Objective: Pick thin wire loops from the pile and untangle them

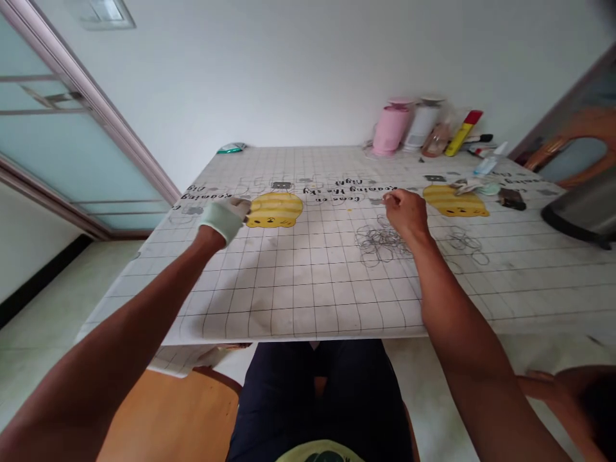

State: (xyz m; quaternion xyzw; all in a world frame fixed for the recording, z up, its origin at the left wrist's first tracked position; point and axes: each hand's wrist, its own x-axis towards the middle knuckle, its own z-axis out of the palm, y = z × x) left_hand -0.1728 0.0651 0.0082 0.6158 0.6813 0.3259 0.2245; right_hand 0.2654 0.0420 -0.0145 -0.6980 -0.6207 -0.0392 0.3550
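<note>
My left hand (225, 218), in a pale glove, is over the left part of the table beside a printed yellow cartoon figure (275, 210). Its fingers are bent and blurred, and what they hold, if anything, is too small to name. To the right, my bare right hand (405, 210) is closed in a pinch above a tangled pile of thin dark loops (380, 240). Something tiny and pale may show at its fingertips. More loose loops (464, 244) lie right of my right wrist.
A pink cylinder (391, 130), a white cylinder (422, 126) and a yellow-red tube (464, 133) stand by the wall. A metal kettle (584, 208) is at the right edge. A green packet (231, 148) lies at the back left, and a clear-blue bottle (489, 160) at the back right.
</note>
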